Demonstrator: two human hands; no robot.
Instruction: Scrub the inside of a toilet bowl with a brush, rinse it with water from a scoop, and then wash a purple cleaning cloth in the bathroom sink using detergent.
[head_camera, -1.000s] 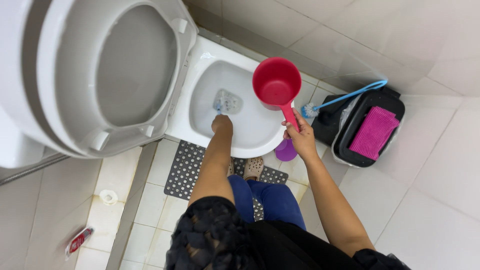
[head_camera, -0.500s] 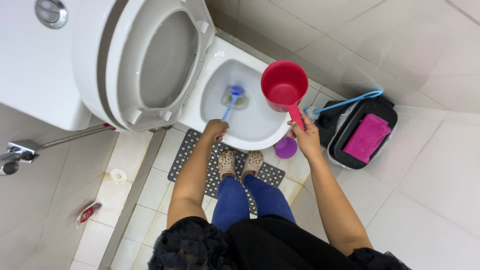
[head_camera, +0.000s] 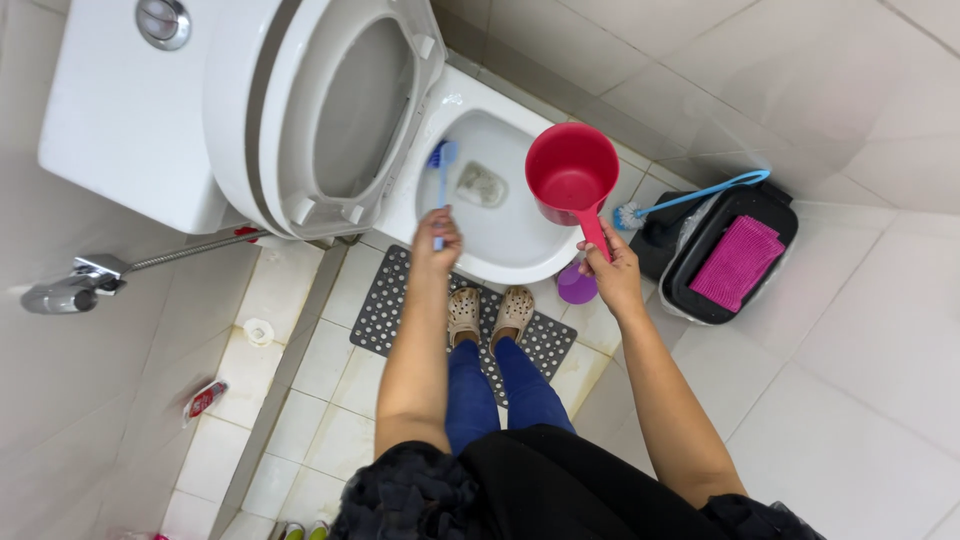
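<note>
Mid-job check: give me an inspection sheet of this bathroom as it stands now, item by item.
Surface: tiled floor; grey perforated mat underfoot.
Job's things: blue brush with head inside the toilet bowl, seat and lid up; red dipper held over the bowl rim.
Clutter: black bin with pink cloth, second blue-handled brush, purple object, small tube.
Grippers: left hand grips the brush; right hand grips the dipper handle.
Cables: metal spray hose.
Surroundings: white cistern, tiled walls.
</note>
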